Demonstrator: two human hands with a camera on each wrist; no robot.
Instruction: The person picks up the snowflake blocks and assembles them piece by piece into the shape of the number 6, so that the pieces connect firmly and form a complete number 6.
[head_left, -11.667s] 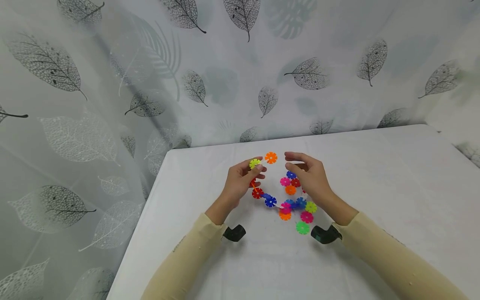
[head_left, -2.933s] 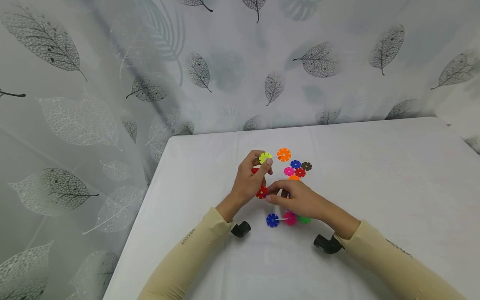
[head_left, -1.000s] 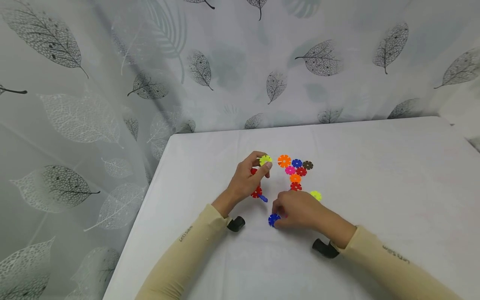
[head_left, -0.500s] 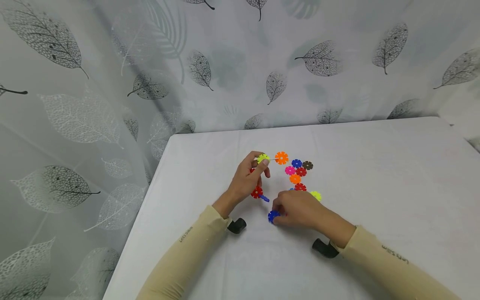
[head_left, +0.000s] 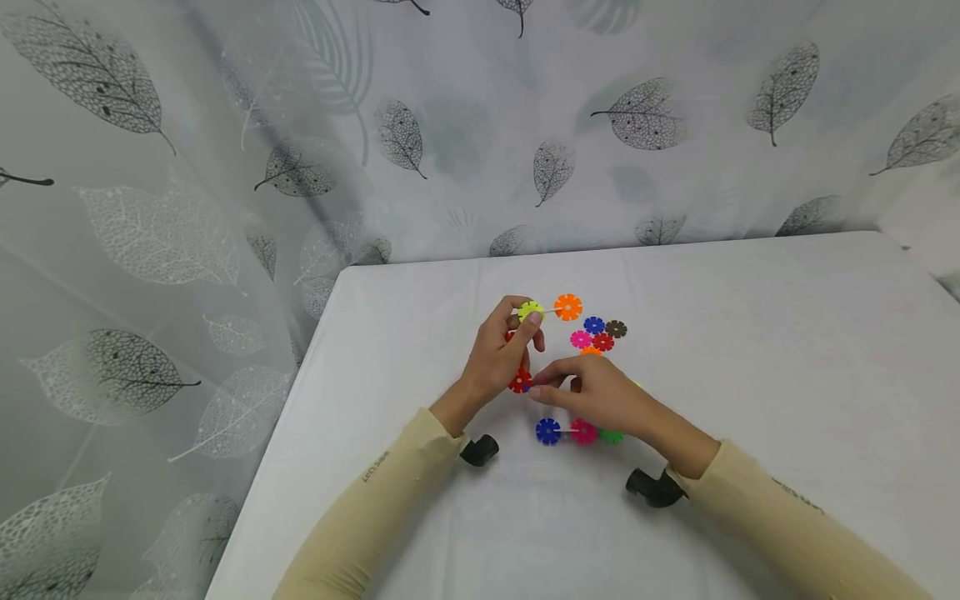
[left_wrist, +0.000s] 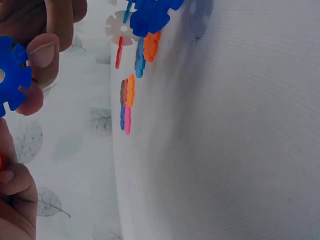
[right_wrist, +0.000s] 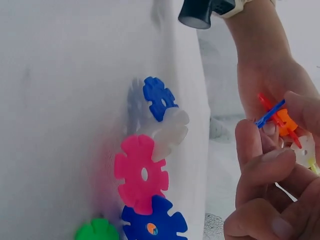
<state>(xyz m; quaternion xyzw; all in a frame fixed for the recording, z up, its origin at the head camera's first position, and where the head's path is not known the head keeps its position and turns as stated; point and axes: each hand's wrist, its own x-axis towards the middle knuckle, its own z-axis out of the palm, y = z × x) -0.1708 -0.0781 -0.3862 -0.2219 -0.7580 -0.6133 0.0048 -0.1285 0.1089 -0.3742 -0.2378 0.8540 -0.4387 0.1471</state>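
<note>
In the head view my left hand (head_left: 495, 354) holds a chain of notched plastic snowflake discs above the table. A yellow disc (head_left: 530, 312) sits under its thumb, an orange disc (head_left: 568, 307) sticks out to the right, and a red disc (head_left: 520, 382) hangs lowest. My right hand (head_left: 603, 396) pinches a blue disc (right_wrist: 272, 114) between thumb and finger; that disc crosses the red one edge-on in the right wrist view. Below the right hand, a second chain with a blue disc (head_left: 548, 431), a white disc (right_wrist: 171, 132) and a pink disc (head_left: 583, 431) lies on the table.
Further along lie a blue disc (head_left: 594, 325), a brown disc (head_left: 616, 329), a pink disc (head_left: 581, 339) and a red disc (head_left: 603, 342). A green disc (head_left: 612, 436) is partly behind the right hand. The white table (head_left: 750, 375) ends at a leaf-print curtain (head_left: 450, 167).
My right hand has let go of the blue disc on the table and moved up-left to the chain in my left hand. Earliest, both chains looked joined; now they are apart.
</note>
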